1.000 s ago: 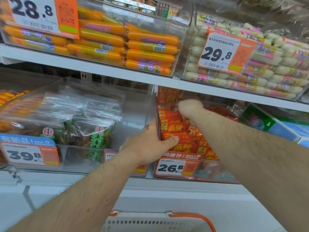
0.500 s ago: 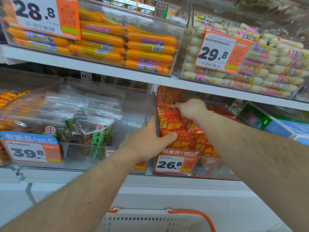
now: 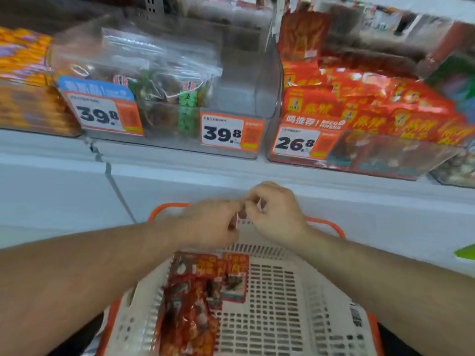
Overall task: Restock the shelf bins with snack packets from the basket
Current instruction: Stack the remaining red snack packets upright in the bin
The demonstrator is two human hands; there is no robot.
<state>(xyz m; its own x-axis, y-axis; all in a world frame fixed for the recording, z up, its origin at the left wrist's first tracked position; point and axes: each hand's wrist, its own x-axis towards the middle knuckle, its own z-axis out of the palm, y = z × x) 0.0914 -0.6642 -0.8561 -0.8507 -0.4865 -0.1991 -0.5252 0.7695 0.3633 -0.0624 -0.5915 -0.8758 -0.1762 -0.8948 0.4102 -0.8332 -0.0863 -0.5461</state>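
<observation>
Both forearms reach in from the near edge and meet at centre, above the far end of the basket [image 3: 270, 304]. Left hand [image 3: 208, 224] is palm down, fingers curled inward toward the right. Right hand [image 3: 276, 211] sits just beside it, knuckles up, fingers curled — fingertips of the two hands touch or nearly touch. Something small and dark shows between them, too blurred to tell what, so cannot tell whether either hand pinches anything.

Snack packets [image 3: 200, 299] lie in the basket, near side of the hands and slightly left, well below them, not touched. They are red foil sachets with yellow lettering and food photos, piled loosely and overlapping along the basket's left side. Basket is off-white slotted plastic with an orange rim and handle.

Far side, on the white shelf: right bin [image 3: 385, 160], clear plastic, packed with matching red packets, price tag [image 3: 298, 143] reading 26.8. Middle bin [image 3: 244, 93] holds clear bags at its left, right part bare, tags reading 39.8.
</observation>
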